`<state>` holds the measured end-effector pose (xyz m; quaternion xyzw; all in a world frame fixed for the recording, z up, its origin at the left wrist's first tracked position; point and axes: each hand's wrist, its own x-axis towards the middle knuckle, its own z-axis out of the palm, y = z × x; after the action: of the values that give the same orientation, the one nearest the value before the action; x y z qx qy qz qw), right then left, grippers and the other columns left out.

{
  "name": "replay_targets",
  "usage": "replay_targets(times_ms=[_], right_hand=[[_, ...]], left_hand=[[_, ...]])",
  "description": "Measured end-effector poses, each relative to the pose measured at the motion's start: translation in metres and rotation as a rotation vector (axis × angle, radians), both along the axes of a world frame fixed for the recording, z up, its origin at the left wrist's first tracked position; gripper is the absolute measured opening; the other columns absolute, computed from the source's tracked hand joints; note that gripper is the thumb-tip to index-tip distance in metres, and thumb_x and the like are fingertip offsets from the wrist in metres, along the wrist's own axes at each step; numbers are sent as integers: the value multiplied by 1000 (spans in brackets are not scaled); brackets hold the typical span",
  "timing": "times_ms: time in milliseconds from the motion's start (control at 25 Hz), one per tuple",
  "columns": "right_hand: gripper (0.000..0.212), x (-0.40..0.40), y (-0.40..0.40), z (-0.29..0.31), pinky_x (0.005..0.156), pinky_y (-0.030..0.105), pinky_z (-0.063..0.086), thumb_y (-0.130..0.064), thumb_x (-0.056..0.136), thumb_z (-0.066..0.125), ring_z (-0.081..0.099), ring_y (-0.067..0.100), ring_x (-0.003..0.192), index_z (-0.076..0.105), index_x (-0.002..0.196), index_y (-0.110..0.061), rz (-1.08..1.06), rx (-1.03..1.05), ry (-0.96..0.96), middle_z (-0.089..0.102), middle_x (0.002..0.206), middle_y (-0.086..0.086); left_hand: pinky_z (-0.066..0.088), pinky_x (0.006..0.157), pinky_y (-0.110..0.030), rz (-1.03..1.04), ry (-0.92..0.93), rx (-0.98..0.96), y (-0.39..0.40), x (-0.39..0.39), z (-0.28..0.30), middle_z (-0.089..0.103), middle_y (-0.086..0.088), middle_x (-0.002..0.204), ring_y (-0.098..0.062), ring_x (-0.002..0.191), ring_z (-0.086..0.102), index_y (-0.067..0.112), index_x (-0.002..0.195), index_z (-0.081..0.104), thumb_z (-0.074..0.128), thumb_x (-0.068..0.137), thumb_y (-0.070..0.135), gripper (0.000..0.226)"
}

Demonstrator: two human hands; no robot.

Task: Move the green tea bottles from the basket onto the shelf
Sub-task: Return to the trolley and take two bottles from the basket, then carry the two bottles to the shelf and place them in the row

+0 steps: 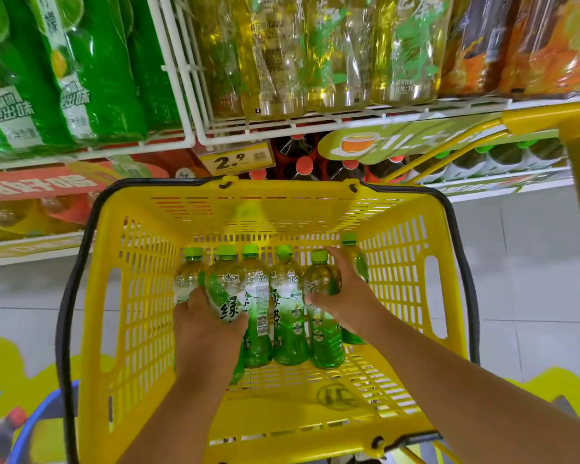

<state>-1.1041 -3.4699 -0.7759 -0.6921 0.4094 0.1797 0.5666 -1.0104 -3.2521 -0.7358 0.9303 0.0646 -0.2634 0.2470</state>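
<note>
Head view showed us 6 green tea bottles [287, 306] lying side by side on the floor of the yellow basket [138, 296], caps pointing toward the far wall. We judged the task to be at its very start: no bottle had cleared the rim, and all 6 that we could count were inside.

Our left hand [205, 326] was down in the basket with its fingers [238, 324] curled round the second bottle from the left [226, 293], which sat a little above its neighbours and overlapped them. Our right hand [345, 296] gripped the fifth bottle [322, 316], fingers wrapped over its upper body and the thumb on its near side; the sixth bottle [354, 252] lay just beyond that hand, mostly hidden by it.

Apart from the bottles, the basket held nothing that we could see.

Beyond the basket stood the white wire shelf [282, 123], already holding packs of yellow-green drinks [315, 51], with green packs [91, 72] in the next bay to the left and orange ones [533, 45] to the right. A yellow price tag [236, 159] reading 2.9 hung under the shelf's front edge. We could not tell which shelf spot was meant for the tea.
</note>
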Motion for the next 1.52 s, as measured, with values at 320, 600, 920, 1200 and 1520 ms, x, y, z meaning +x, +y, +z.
replay_targets(times_ms=[320,600,920,1200,1520], right_hand=[[51,-8,3,20,89,41,59,-24,71,92,72,14,96,69,116,-29,-62,-5,-7,76,102,-8],[63,-11,-10,126,90,34,60,-31,74,90,72,11,102,64,132,-37,-141,56,-169,76,109,-12],[96,-21,-10,324,99,48,56,-69,60,86,67,16,117,48,145,-46,-179,40,-315,69,130,-9],[36,-62,8,528,83,36,58,-37,84,82,74,15,99,70,117,-29,-237,16,-438,78,107,-7],[17,-102,39,657,96,43,56,-41,86,78,75,16,102,79,103,-36,-344,24,-617,78,110,-5]], left_hand=[[55,64,-37,-3,23,-204,-8,-2,48,65,6,97,-21,81,66,32,124,53,84,77,31,57],[54,68,-36,-36,-25,-262,-12,-5,138,58,19,96,-10,82,63,44,109,45,83,78,34,49],[50,69,-30,-80,-106,-360,-18,-19,310,53,29,88,-13,79,63,39,128,50,83,78,34,60],[46,59,-31,-74,-182,-447,3,-58,483,58,18,92,-11,76,60,32,119,54,82,79,40,49],[43,63,-13,-159,-282,-613,20,-70,621,54,3,139,-6,88,54,24,153,36,79,82,44,85]])
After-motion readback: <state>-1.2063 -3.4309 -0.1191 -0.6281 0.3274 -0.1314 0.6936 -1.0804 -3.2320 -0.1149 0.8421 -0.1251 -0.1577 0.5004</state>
